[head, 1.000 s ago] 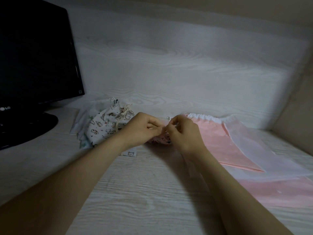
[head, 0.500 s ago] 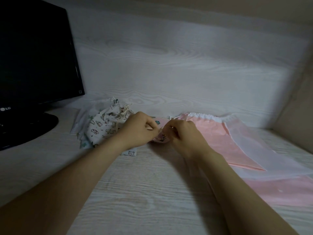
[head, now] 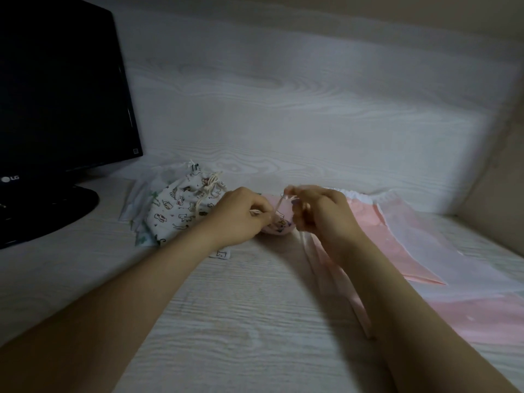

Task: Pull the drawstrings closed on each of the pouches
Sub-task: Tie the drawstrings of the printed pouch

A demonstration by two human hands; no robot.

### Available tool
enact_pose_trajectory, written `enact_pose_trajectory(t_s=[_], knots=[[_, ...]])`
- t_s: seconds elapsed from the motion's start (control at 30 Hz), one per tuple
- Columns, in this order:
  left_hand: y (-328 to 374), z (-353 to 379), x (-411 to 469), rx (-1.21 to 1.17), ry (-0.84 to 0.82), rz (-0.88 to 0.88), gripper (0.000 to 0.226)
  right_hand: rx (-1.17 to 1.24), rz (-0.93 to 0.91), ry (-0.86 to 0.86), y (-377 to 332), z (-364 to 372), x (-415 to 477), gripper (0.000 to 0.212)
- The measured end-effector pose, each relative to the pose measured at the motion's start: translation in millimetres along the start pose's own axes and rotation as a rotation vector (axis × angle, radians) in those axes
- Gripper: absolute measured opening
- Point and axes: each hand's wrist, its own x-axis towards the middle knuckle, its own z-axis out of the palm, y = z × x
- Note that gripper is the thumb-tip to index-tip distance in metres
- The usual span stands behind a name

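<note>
Both hands are closed in a pinch on the same thin drawstring (head: 278, 206): we see the left hand (head: 241, 219) nipping one pale end low down, and the right hand (head: 323, 214) holding the other end a little higher, so the cord slants up from left to right between them. Directly beneath that cord, touching both hands and no nearer one than the other, sits the small pink pouch (head: 279, 227) on the desk (head: 241, 321); how its mouth lies we cannot tell. We judge the coming pull must run sideways, the hands parting along the cord's line. Just left lies the printed white pouch (head: 178, 211), its neck already gathered; to the right a larger pink pouch (head: 365, 222) lies flat and open. A dark monitor (head: 56, 95) stands far left.
</note>
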Motion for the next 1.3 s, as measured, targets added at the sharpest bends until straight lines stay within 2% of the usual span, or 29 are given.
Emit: enact_pose_trajectory(t_s=[0.07, 0.13, 0.17, 0.23, 0.33, 0.63, 0.77, 0.93, 1.0, 1.13, 1.2, 1.3], knots=[[-3, 0, 2, -0.002, 0.011, -0.03, 0.019, 0.074, -0.012, -0.045, 2, -4, 3, 0.033], [-9, 3, 4, -0.022, 0.013, -0.066, 0.021, -0.11, -0.099, -0.046, 11, -6, 7, 0.055], [-11, 3, 5, -0.046, 0.008, -0.085, 0.021, -0.282, -0.167, -0.032, 15, -4, 7, 0.058], [-13, 3, 5, -0.09, 0.004, -0.109, 0.02, -0.579, -0.301, -0.004, 22, 1, 7, 0.044], [-10, 3, 4, -0.133, -0.015, -0.111, 0.023, -0.794, -0.468, -0.035, 26, 8, 4, 0.024], [-10, 10, 2, -0.175, -0.055, -0.095, 0.031, -0.881, -0.502, -0.012, 25, 13, 1, 0.011], [-9, 11, 5, -0.155, -0.067, -0.077, 0.024, -0.981, -0.467, 0.115, 35, 13, 10, 0.01], [-1, 10, 5, -0.261, -0.1, -0.096, 0.007, -1.004, -0.482, 0.152, 34, 11, 10, 0.012], [1, 13, 5, -0.242, -0.069, -0.113, 0.016, -0.999, -0.456, 0.154, 33, 12, 10, 0.011], [-3, 18, 6, -0.197, 0.052, -0.207, 0.015, -0.954, -0.42, 0.139, 35, 15, 10, 0.009], [-4, 19, 6, -0.208, 0.104, -0.238, 0.025, -0.938, -0.413, 0.138, 35, 16, 10, 0.011], [-2, 18, 5, -0.135, 0.212, -0.202, 0.031, -0.877, -0.421, 0.137, 32, 18, 8, 0.006]])
